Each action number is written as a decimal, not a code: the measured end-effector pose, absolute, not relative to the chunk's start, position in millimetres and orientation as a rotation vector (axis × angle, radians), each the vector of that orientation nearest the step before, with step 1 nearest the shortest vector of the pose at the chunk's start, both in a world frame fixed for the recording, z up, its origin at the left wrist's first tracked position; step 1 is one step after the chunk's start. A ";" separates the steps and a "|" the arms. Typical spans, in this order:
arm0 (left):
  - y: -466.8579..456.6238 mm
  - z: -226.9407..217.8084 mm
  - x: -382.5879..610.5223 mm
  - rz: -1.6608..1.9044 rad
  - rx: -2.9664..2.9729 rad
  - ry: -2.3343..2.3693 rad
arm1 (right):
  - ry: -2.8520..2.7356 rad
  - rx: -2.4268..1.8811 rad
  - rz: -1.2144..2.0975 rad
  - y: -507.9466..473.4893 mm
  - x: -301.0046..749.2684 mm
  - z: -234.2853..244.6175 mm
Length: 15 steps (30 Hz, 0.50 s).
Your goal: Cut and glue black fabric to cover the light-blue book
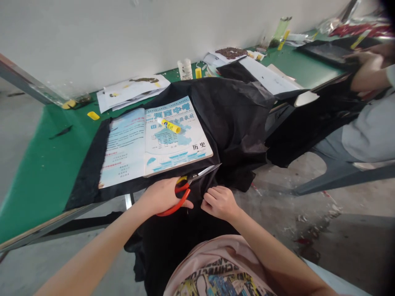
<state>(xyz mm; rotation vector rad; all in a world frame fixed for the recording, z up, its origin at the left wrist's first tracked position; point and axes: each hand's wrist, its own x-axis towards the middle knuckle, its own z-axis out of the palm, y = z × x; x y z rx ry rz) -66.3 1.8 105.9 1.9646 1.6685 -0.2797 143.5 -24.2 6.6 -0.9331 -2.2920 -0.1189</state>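
My left hand [162,195] is wrapped around scissors [207,170] with red handles, their blades pointing right, near the front edge of the table. My right hand [222,202] is closed, its curled fingers gripping the black cloth [234,119] just below the blades. That cloth spreads over the table and hangs down across my lap. On top of it lies a book [179,150] with its cover opened out to the left, printed in blue with Chinese characters. A yellow glue stick [169,126] rests on the book.
Papers [129,93] with dark dried bits sit behind the book, beside a clear plastic cup [185,69] and a yellow cap [198,73]. Another yellow cap [93,115] lies on the green tabletop [40,164]. To the right, another person [370,76] handles black material by a grey chair [336,174].
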 end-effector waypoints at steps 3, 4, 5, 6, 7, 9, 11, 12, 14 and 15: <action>3.0 107.3 -64.9 -0.269 1.940 1.711 | -2.302 -0.919 -0.101 -23.9 143.3 6.6; 3.4 107.6 -64.6 -0.262 1.932 1.713 | -2.306 -0.918 -0.096 -23.8 143.2 6.7; 3.6 108.0 -64.4 -0.250 1.927 1.714 | -2.308 -0.917 -0.095 -23.6 143.0 6.8; 3.8 108.4 -64.2 -0.231 1.927 1.716 | -2.309 -0.919 -0.097 -23.4 142.8 6.9; 3.8 109.0 -64.0 -0.209 1.933 1.716 | -2.308 -0.920 -0.101 -23.3 142.6 6.8; 3.7 110.3 -63.4 -0.168 1.953 1.712 | -2.306 -0.921 -0.111 -22.9 142.1 6.6; 3.4 111.3 -62.6 -0.153 1.971 1.729 | -2.307 -0.919 -0.118 -22.8 141.6 6.3; 3.3 111.6 -62.2 -0.157 1.976 1.744 | -2.307 -0.919 -0.120 -22.8 141.5 6.2; 3.1 111.3 -61.5 -0.174 1.980 1.777 | -2.303 -0.917 -0.123 -22.9 141.6 6.0; 3.0 110.9 -61.3 -0.183 1.982 1.791 | -2.303 -0.916 -0.122 -23.1 141.7 6.0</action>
